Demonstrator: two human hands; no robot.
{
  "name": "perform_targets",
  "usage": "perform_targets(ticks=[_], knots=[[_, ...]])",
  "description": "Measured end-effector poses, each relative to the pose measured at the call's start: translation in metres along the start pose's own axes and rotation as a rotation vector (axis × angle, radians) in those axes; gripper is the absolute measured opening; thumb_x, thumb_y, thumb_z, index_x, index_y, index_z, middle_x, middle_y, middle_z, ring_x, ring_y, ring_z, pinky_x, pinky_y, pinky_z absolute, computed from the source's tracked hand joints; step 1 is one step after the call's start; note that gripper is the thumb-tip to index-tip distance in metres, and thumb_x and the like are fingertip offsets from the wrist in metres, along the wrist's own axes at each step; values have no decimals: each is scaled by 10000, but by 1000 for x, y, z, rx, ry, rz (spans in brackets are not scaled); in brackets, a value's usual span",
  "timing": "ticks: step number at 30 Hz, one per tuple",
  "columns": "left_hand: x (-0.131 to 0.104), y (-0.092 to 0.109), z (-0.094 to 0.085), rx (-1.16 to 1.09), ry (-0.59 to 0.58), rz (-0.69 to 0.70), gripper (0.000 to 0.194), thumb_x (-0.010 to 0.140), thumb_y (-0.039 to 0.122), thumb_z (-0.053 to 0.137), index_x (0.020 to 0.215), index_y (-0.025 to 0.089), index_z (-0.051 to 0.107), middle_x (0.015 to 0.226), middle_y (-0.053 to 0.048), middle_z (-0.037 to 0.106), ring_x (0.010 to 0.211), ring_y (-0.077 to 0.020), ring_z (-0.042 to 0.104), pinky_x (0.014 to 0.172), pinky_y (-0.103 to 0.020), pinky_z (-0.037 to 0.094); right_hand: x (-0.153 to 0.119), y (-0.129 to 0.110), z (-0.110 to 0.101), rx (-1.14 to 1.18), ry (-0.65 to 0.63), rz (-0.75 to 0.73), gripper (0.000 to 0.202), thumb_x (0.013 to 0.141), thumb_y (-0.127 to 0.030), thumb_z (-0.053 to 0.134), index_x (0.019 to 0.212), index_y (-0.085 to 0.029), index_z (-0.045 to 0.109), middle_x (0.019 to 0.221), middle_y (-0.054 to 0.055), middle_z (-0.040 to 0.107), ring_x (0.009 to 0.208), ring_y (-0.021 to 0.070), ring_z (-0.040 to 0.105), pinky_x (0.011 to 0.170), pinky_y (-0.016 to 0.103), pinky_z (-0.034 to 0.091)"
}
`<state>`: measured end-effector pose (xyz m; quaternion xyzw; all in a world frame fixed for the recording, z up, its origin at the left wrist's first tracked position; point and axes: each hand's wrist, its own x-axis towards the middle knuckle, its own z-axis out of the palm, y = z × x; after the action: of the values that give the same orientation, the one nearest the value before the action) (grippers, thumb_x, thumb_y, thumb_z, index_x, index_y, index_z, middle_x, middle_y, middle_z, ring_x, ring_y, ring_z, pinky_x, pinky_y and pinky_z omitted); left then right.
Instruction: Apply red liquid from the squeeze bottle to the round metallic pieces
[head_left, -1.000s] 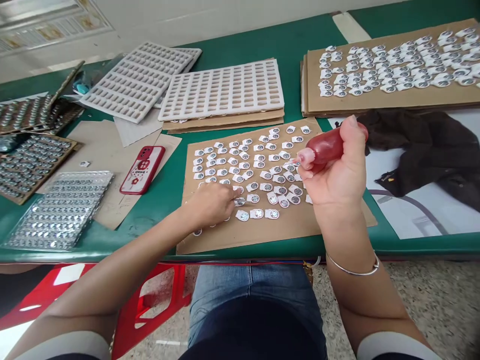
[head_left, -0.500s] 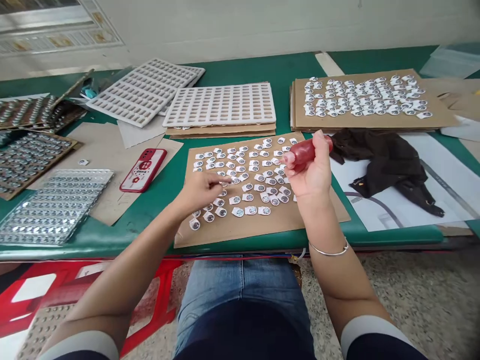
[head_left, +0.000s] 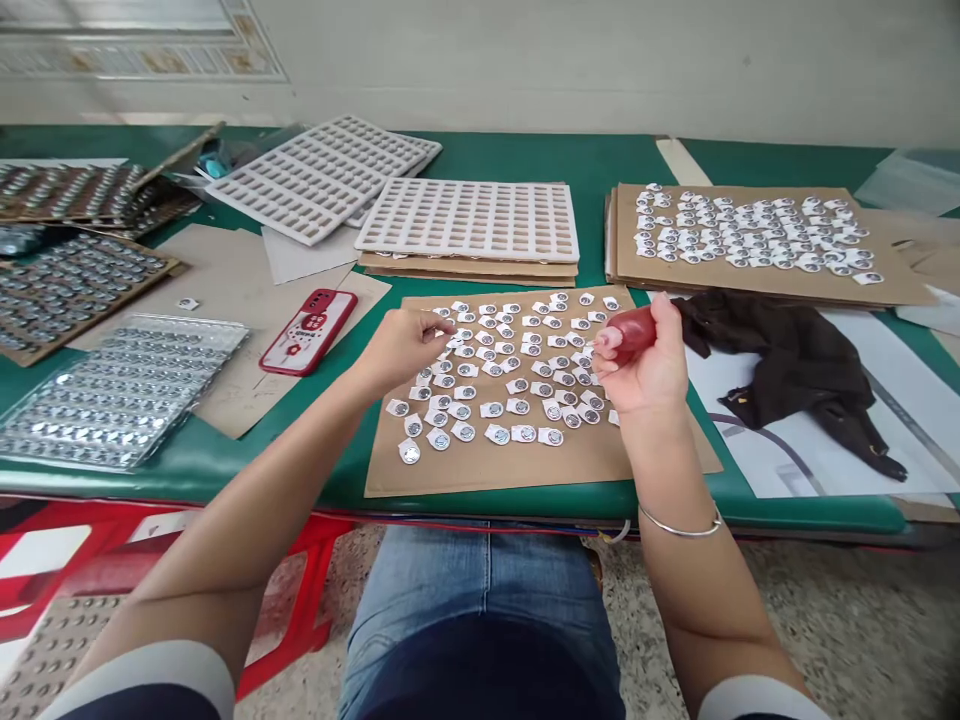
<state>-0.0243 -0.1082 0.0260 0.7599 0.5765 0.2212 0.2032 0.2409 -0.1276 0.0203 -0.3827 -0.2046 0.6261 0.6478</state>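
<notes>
Two white trays (head_left: pixel 466 217) (empty), one phone (head_left: pixel 308 331)

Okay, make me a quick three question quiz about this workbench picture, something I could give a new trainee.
1. True or false: the right hand holds a red bottle.
2. Which thing lies on the green table just left of the near cardboard sheet? A) a red phone, B) a pair of scissors, C) a mug.
3. Fill in: the left hand reaches over rows of small white ____ with round metal centres.

Key
1. True; its nozzle points toward the left hand.
2. A, the red phone.
3. pieces, laid out on the near cardboard sheet.
</notes>
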Motion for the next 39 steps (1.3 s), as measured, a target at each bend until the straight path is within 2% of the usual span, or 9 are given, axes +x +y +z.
perform_targets(ticks=[3,5,10,14,20,27,33,36,39], knots=[[10,-18,-6,156,-95,23,237,715,206,509,859,170,693,521,19,511,491,-104,439,519,-236,329,-2,0,0,-2,-7,35,432,650,-620,585,627,-207,461,473,-39,492,418,77,483,302,169,247],[15,-23,-8,212,-141,27,236,723,213,508,863,171,694,547,8,535,524,-116,472,533,-236,341,-3,-1,1,-1,-9,45,426,655,-608,587,618,-204,461,461,-33,485,421,83,486,299,167,241],[26,-20,-3,286,-203,4,225,727,262,530,861,165,682,623,-13,587,610,-144,530,549,-233,356,-3,-2,0,37,15,58,398,671,-584,585,638,-200,484,464,-21,498,424,86,473,301,162,247],[35,-17,4,362,-283,-21,154,694,298,587,763,182,660,692,-35,607,688,-170,548,561,-237,349,-4,-3,1,50,20,69,377,670,-563,596,646,-203,486,475,-22,492,439,94,485,307,160,249],[49,-13,7,425,-364,-104,137,621,292,655,617,182,574,627,-30,559,653,-182,548,513,-245,316,-7,-7,3,66,13,83,367,657,-552,614,653,-214,472,501,-34,468,430,89,470,308,164,247],[54,-4,6,382,-325,-159,193,647,244,585,495,176,488,528,-16,499,580,-160,498,506,-260,287,-10,-11,6,80,-19,59,378,647,-564,622,660,-230,447,472,-48,460,413,96,479,301,170,256],[49,-1,-4,207,-286,-229,182,700,332,563,645,164,605,578,-7,556,531,-109,476,489,-234,326,-11,-12,6,73,-55,67,379,667,-559,603,633,-222,432,454,-39,479,414,95,481,304,173,262],[36,9,4,81,-353,-253,197,689,364,594,702,171,629,599,-1,576,495,-85,454,470,-221,345,-11,-12,5,65,-63,61,410,664,-602,587,625,-222,438,467,-37,487,412,90,482,308,184,272],[21,18,22,-6,-427,-291,197,663,363,628,621,172,606,521,6,542,435,-77,412,422,-227,325,-10,-12,5,55,-76,57,438,654,-646,570,625,-226,450,475,-34,491,421,90,491,315,193,276]])
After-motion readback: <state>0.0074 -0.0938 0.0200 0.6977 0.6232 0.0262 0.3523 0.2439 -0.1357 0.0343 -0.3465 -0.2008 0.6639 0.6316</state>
